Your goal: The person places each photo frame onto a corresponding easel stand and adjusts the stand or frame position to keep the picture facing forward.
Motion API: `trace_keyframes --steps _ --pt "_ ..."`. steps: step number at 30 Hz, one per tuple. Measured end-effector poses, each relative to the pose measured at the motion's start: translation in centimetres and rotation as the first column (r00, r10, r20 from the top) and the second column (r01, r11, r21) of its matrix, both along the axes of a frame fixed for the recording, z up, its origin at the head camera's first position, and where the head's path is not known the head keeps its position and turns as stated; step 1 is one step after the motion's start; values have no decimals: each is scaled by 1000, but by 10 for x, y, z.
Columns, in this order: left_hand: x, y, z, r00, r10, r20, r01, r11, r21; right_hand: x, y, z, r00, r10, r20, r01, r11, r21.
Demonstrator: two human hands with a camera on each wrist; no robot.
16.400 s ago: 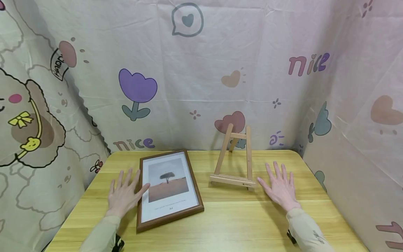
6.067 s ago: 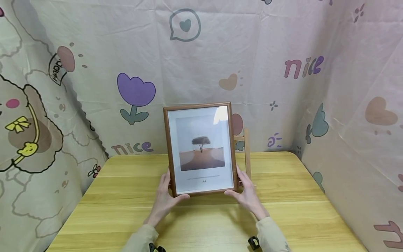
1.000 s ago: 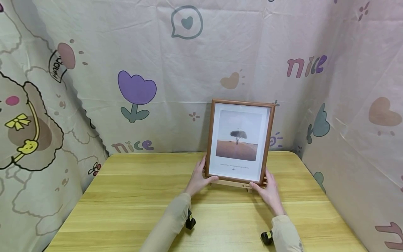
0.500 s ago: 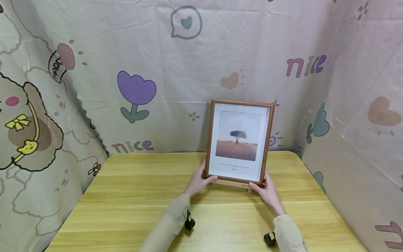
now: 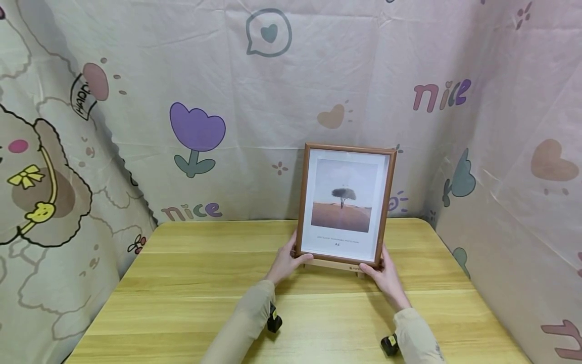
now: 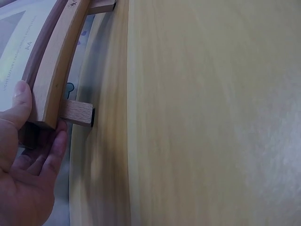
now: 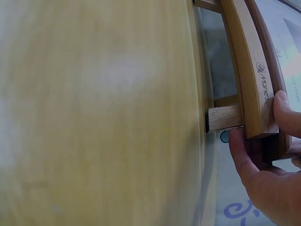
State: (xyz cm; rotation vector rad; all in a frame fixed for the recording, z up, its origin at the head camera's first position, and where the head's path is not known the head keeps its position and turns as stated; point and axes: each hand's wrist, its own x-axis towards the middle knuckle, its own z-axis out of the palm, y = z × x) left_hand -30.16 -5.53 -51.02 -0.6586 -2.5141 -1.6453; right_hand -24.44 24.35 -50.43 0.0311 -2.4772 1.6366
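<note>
While its lower edge meets the ledge (image 5: 331, 264) of the easel (image 6: 52, 70), the frame (image 5: 345, 205) stands nearly upright, toward one o'clock from the middle of the bench (image 5: 200, 283). Behind its glass is a print of a lone tree (image 5: 343, 194), with "A4" lettered toward six o'clock.

At the frame's seven o'clock corner, the left hand (image 5: 286, 259) grips it, half curled, thumb on the front and fingers bent round the side and beneath. The right hand (image 5: 384, 274) has the same hold at the five o'clock corner, its fingertips close to the ledge's end and the easel's foot (image 7: 225, 117).

From the hands, the left sleeve (image 5: 243, 316) runs off toward seven o'clock and the right sleeve (image 5: 418, 338) toward five, a small black box (image 5: 274, 321) showing beside the left cuff and another beside the right.

Around the bench hangs a patterned cloth (image 5: 273, 96). Seen from the frame, it bears a purple flower (image 5: 197, 126) at ten o'clock, a speech bubble (image 5: 269, 33) at eleven and a peach heart (image 5: 553, 161) near three.
</note>
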Motion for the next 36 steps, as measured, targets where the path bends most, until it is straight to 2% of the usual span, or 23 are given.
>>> trace_keyframes --steps 5,14,22,30,36 --pt "0 0 0 1000 0 -3 0 1000 -8 -3 2 -5 1000 -14 1 14 1000 -11" --pt "-1 -2 -1 1000 16 9 -15 999 -43 -3 2 -6 1000 -22 -23 23 999 30" --pt "1 -3 -2 1000 11 1 -11 999 -38 -2 1 -6 999 -30 -35 32 998 58" --pt "0 -2 -3 1000 24 -1 -24 999 -49 -2 0 -6 999 -33 -28 34 999 40" --pt "-1 -3 -6 1000 26 14 -25 999 -45 -3 0 -8 998 -38 -49 42 996 73"
